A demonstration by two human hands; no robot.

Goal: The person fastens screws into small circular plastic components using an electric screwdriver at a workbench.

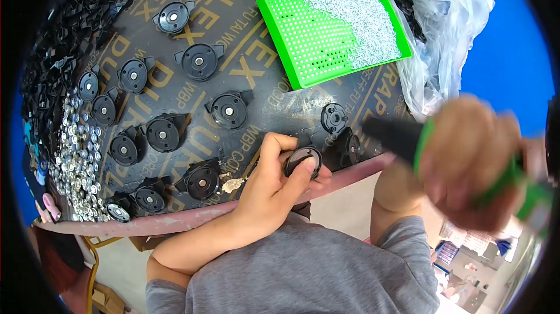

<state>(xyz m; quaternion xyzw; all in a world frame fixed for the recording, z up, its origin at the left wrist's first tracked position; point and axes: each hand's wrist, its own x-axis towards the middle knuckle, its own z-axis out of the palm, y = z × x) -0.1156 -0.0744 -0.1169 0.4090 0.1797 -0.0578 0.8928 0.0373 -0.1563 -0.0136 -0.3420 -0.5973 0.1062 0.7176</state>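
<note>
Near the table's front edge, my left hand (271, 197) is closed around a black round plastic part (303, 162), its thumb pressed on the part's face. My right hand (466, 159), smeared by motion, grips a green and black power screwdriver (402, 139) at the right, with its dark front end pointing left toward the table. Two loose parts lie between the hands: a black disc (334, 118) and a black part standing on edge (352, 146). To the left, several black round parts with side tabs, such as this one (230, 110), each show a silver centre.
A green perforated tray (280, 39) of small silvery screws stands at the far right. Beside it, a clear plastic bag (434, 80) holds black discs. Small silvery metal pieces (76, 162) and a heap of black plastic parts (58, 51) cover the left side. The pinkish table edge (175, 223) curves in front.
</note>
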